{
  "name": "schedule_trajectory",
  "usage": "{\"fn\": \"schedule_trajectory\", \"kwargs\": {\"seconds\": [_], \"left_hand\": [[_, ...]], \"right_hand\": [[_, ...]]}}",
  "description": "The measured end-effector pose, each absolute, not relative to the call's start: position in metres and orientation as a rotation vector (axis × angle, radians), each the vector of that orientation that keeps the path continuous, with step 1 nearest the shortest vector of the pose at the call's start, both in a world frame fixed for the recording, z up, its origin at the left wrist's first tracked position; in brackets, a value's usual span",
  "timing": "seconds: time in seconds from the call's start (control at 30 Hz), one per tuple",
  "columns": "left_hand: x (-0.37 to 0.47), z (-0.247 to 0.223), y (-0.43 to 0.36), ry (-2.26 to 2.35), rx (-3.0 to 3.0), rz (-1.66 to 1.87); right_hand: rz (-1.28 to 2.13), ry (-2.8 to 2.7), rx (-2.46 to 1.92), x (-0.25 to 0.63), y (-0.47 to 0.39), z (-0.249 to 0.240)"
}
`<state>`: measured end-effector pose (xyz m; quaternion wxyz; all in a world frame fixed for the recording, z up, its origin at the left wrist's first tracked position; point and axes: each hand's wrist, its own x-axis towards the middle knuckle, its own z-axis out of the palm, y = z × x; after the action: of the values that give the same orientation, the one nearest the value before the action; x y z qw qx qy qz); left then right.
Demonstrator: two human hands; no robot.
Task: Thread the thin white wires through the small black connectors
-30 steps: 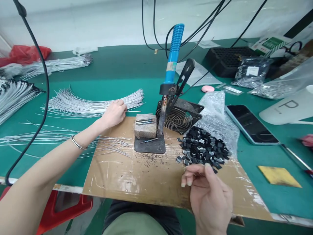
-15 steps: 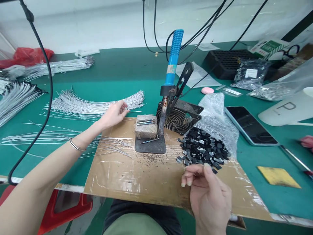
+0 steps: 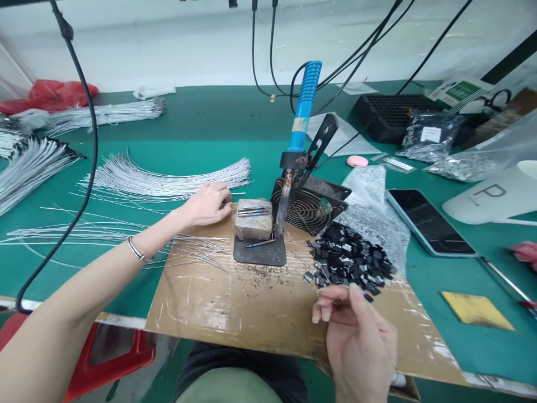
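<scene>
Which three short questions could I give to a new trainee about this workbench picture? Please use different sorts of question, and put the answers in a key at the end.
1. Which is nearest to the right hand?
A. the yellow pad
B. the pile of small black pieces
C. the red stool

2. True or false: the left hand is gripping the phone.

3. Fill in the missing colour: the upright handle of the soldering iron is ____.

Key:
1. B
2. False; the left hand is far from it, near the left side of the block.
3. blue
</scene>
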<state>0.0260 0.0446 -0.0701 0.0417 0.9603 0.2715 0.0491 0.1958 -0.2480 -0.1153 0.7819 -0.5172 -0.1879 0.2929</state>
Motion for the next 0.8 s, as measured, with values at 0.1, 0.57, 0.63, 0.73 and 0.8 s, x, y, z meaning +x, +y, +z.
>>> {"fn": "schedule_trajectory", "kwargs": {"seconds": [0.1,0.57,0.63,0.73,0.8], "left_hand": [[0.030,-0.070,0.044,0.804,2.938,0.145],[0.028,-0.067,0.044,0.999,2.666,0.499],[0.023,-0.050,0.030,1.072,2.594,0.592],[0.010,-0.018,-0.005,1.137,2.545,0.665],[-0.001,0.004,-0.033,1.155,2.517,0.601]], "right_hand": [[0.625,-0.415,-1.119,0.196,-0.248,-0.114],[0.656,-0.384,-1.078,0.198,-0.250,-0.116],[0.654,-0.389,-1.053,0.200,-0.250,-0.116],[0.640,-0.399,-1.044,0.201,-0.250,-0.117],[0.628,-0.417,-1.068,0.199,-0.250,-0.118]]}}
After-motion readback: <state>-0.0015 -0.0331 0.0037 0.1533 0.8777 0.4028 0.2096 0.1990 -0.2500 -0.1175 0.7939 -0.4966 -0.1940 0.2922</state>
